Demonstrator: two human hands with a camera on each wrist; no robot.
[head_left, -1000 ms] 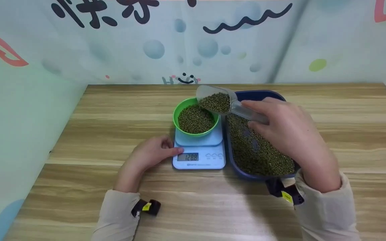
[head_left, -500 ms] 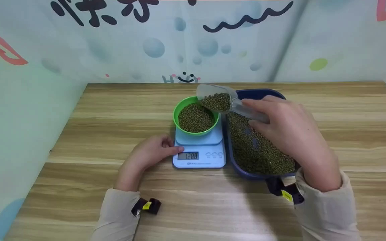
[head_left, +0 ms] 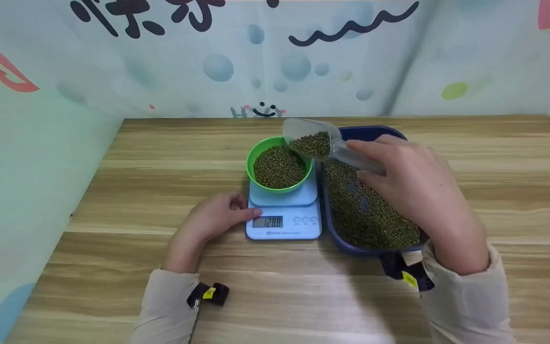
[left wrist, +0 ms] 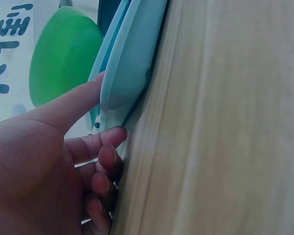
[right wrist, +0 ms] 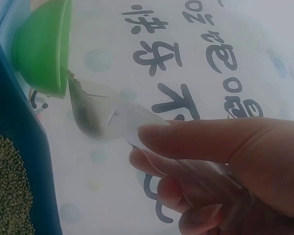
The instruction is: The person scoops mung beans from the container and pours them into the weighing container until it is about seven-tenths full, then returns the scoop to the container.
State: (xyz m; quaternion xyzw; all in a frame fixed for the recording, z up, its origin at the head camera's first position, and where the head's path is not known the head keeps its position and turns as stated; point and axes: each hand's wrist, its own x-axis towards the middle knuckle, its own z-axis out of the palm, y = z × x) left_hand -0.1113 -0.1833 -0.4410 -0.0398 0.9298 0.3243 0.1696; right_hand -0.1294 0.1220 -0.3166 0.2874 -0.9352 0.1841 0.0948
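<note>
My right hand grips the handle of a clear plastic scoop, thumb along it in the right wrist view. Mung beans lie in the scoop, whose lip is right at the rim of a green bowl. The bowl holds more mung beans and stands on a pale blue kitchen scale showing digits on its display. My left hand rests its extended thumb on the scale's left edge. Its other fingers lie loosely bent beside the scale, close to the tabletop.
Right of the scale stands a dark blue tub with many mung beans, partly under my right hand. All stands on a wood-grain table. A printed backdrop rises behind its far edge.
The scoop has shifted slightly to the right, along with my right hand, its lip drawn back a little over the bowl. My left hand stays where it was on the scale.
</note>
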